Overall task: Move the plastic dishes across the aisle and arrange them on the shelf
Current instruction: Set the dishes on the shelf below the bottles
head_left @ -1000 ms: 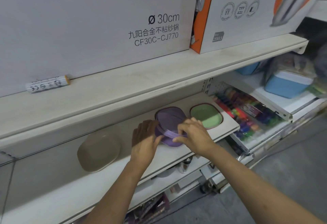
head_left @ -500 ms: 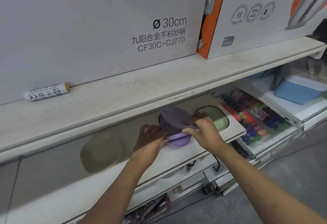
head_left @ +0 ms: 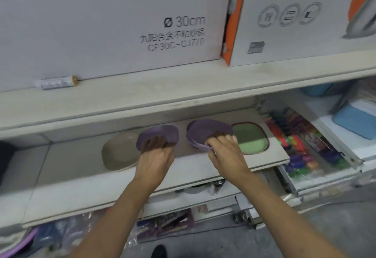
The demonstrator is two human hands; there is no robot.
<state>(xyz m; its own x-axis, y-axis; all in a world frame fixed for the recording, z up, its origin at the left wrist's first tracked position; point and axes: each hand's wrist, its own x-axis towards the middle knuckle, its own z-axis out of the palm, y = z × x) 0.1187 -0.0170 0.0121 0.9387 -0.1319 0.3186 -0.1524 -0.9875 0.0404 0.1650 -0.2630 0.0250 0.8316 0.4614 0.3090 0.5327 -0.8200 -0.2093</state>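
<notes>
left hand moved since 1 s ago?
Yes. The left hand has carried a purple dish leftward off the purple stack, toward the beige dish.

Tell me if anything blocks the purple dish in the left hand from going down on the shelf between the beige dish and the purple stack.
Nothing visible does. The left hand holds the purple dish over bare shelf, between the beige dish and the purple stack. Its left edge overlaps the beige dish in view, so the gap looks tight.
</notes>
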